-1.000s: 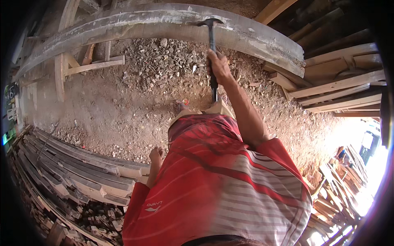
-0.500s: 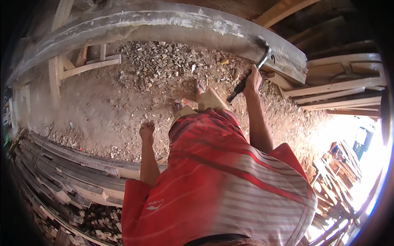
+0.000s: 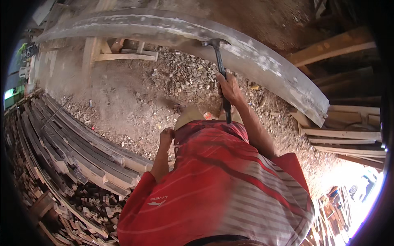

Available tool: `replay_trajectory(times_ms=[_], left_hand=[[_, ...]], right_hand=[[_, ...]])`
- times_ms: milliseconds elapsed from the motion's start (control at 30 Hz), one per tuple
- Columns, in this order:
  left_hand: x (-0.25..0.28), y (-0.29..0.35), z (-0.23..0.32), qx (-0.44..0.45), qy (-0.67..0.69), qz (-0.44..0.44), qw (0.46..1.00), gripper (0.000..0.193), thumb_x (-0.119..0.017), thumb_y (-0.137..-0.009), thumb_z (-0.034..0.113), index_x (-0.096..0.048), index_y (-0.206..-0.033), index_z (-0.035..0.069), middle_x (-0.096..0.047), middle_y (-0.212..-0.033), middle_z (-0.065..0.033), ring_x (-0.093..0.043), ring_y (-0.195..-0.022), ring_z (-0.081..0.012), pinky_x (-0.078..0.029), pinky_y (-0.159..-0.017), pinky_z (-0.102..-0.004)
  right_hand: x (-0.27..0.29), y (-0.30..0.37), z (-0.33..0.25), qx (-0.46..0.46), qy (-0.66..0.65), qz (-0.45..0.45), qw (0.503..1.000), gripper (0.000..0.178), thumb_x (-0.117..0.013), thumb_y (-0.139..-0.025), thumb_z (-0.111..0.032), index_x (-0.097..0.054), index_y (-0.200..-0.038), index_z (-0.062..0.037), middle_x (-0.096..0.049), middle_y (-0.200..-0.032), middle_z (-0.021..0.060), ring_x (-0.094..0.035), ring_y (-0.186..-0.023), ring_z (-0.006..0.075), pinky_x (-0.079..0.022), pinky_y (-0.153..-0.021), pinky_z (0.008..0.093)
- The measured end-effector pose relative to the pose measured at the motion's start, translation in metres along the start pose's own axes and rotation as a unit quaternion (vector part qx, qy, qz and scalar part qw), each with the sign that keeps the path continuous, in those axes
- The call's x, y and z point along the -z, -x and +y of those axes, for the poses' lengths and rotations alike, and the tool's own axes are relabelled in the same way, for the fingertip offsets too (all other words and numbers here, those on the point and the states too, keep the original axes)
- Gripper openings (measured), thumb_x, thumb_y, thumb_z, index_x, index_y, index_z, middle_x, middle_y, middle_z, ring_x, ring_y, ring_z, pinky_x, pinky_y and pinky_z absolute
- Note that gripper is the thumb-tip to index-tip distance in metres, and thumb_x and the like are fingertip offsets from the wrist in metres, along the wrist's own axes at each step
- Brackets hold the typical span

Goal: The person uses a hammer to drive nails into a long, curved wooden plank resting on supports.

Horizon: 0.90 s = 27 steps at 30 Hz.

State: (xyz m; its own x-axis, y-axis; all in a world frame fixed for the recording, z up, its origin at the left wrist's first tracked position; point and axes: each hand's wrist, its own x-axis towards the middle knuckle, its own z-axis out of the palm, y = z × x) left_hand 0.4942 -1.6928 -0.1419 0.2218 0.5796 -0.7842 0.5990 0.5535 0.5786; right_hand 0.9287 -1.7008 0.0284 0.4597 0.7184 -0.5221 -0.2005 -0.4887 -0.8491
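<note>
My right hand (image 3: 230, 88) grips the black handle of a claw hammer (image 3: 221, 69). The hammer's head rests against the near edge of a long grey plank (image 3: 172, 28) caked with dried cement, which lies across wooden trestles. My left hand (image 3: 166, 135) hangs at my side by my red striped shirt, its fingers curled into a loose fist with nothing in it.
A wooden trestle (image 3: 119, 53) props the plank at the left. Rubble and chips (image 3: 180, 78) cover the dirt floor beneath. Stacked grey boards (image 3: 82, 151) lie at my left, timber planks (image 3: 349, 135) at the right.
The hammer swung from the plank's right part back to its middle, head now on the edge. My left hand dropped closer to my hip. The view shifted left.
</note>
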Motion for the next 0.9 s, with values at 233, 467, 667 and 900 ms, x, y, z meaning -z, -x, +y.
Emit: replay_trajectory(times_ms=[233,467,667,900], left_hand=[[0.116,-0.045,-0.062,-0.027,0.251,0.071,0.965,0.032,-0.062,-0.099,0.022,-0.062,-0.124,0.003,-0.071,-0.102,-0.0110,-0.068,-0.086,-0.0178,-0.056,-0.070,-0.0302],[0.268,-0.041,-0.145,0.079,0.407,0.225,0.882,0.028,-0.065,-0.096,0.026,-0.063,-0.111,0.003,-0.066,-0.087,-0.0099,-0.060,-0.070,-0.0179,-0.051,-0.060,-0.0295],[0.315,-0.071,-0.089,0.087,0.411,0.250,0.872,0.031,-0.063,-0.098,0.028,-0.060,-0.117,0.004,-0.070,-0.094,-0.0113,-0.063,-0.072,-0.0173,-0.053,-0.063,-0.0290],[0.366,-0.107,-0.032,0.062,0.384,0.209,0.897,0.050,-0.069,-0.097,0.035,-0.057,-0.133,0.003,-0.069,-0.118,-0.0135,-0.065,-0.091,-0.0185,-0.055,-0.079,-0.0319]], right_hand=[[-0.117,-0.092,-0.061,0.026,0.086,-0.051,0.995,0.036,-0.056,-0.102,-0.037,-0.053,-0.086,-0.0047,-0.053,-0.068,0.0011,-0.051,-0.054,0.0105,-0.044,-0.047,0.0307],[-0.229,-0.156,-0.104,0.018,0.046,-0.049,0.998,0.033,-0.057,-0.102,-0.035,-0.055,-0.086,-0.0060,-0.054,-0.069,0.0009,-0.051,-0.055,0.0095,-0.045,-0.046,0.0280],[-0.300,-0.222,-0.135,0.034,0.125,-0.091,0.987,0.035,-0.058,-0.101,-0.038,-0.056,-0.083,-0.0075,-0.054,-0.069,0.0004,-0.051,-0.054,0.0095,-0.044,-0.046,0.0277],[-0.395,-0.276,-0.178,0.044,0.199,-0.126,0.971,0.038,-0.059,-0.100,-0.040,-0.057,-0.085,-0.0050,-0.055,-0.069,0.0024,-0.054,-0.054,0.0126,-0.046,-0.047,0.0316]])
